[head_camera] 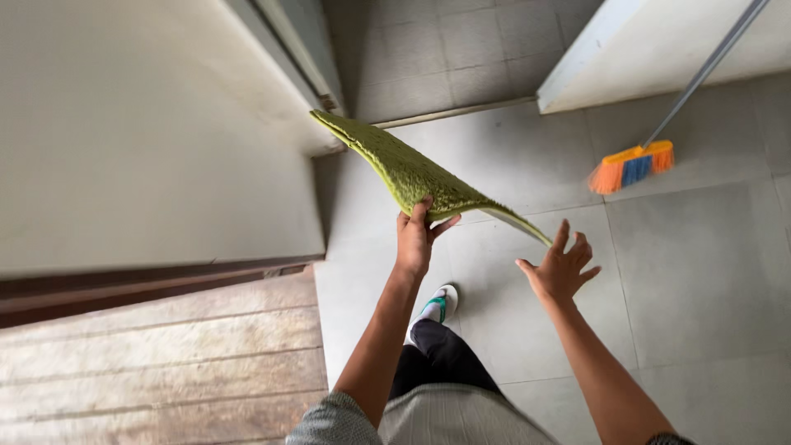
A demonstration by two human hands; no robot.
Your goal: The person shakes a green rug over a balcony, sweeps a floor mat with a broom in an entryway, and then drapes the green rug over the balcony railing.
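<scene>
A green shaggy floor mat (pixel 404 169) hangs in the air over the grey tiled floor, stretched from the upper left toward the lower right. My left hand (pixel 417 235) grips its near edge from below, thumb and fingers pinched on the fabric. My right hand (pixel 562 265) is just right of the mat's lower corner, fingers spread, holding nothing and not quite touching it.
A broom (pixel 633 163) with orange and blue bristles leans at the upper right against a white wall (pixel 659 41). A white door (pixel 148 140) fills the left, with a wooden surface (pixel 156 363) below it. My foot in a sandal (pixel 441 303) stands on the tiles.
</scene>
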